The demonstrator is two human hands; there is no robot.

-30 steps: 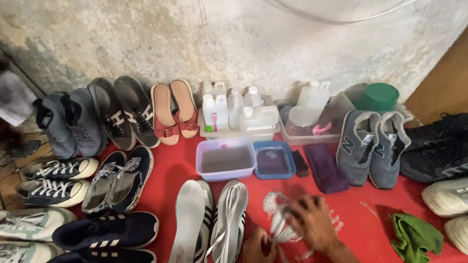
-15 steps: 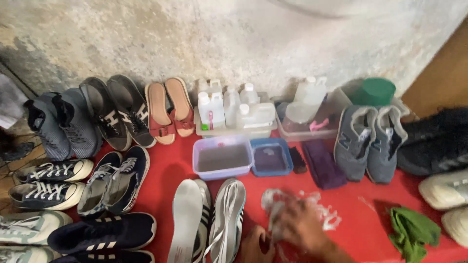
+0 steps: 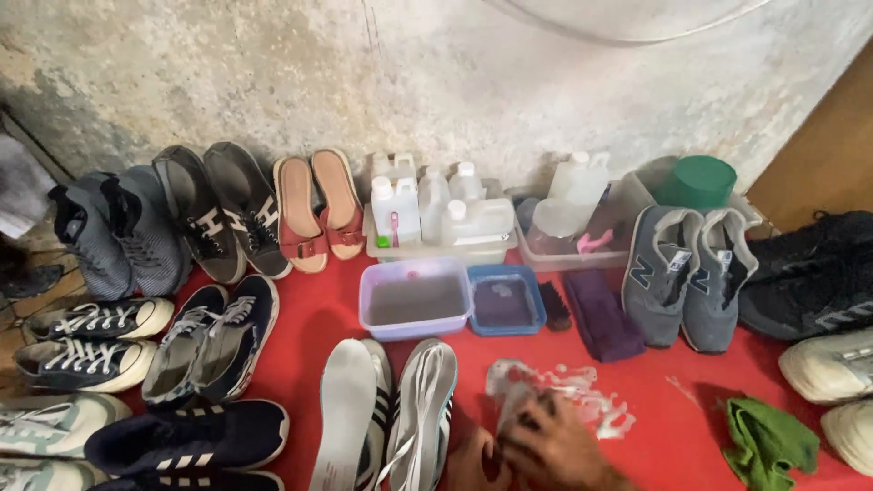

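My right hand (image 3: 556, 444) lies at the bottom of the view, fingers curled over a white, foamy bundle that looks like shoelaces (image 3: 568, 393), on the red mat (image 3: 655, 400). Suds spread to the right of the bundle. Only part of my left hand (image 3: 473, 459) shows at the lower edge, close beside the right one; what it grips is hidden. A pair of white striped sneakers (image 3: 386, 418) lies just left of my hands, one sole up.
A lilac tub of water (image 3: 414, 298) and a blue tub (image 3: 506, 302) stand beyond my hands, with a brush (image 3: 555, 305) and a purple cloth (image 3: 602, 314). White bottles in trays (image 3: 436, 214), a green cloth (image 3: 768, 441) and several pairs of shoes ring the mat.
My right hand has slid a little left and toward me over the white bundle. The view has shifted slightly; the shoes and tubs stay put.
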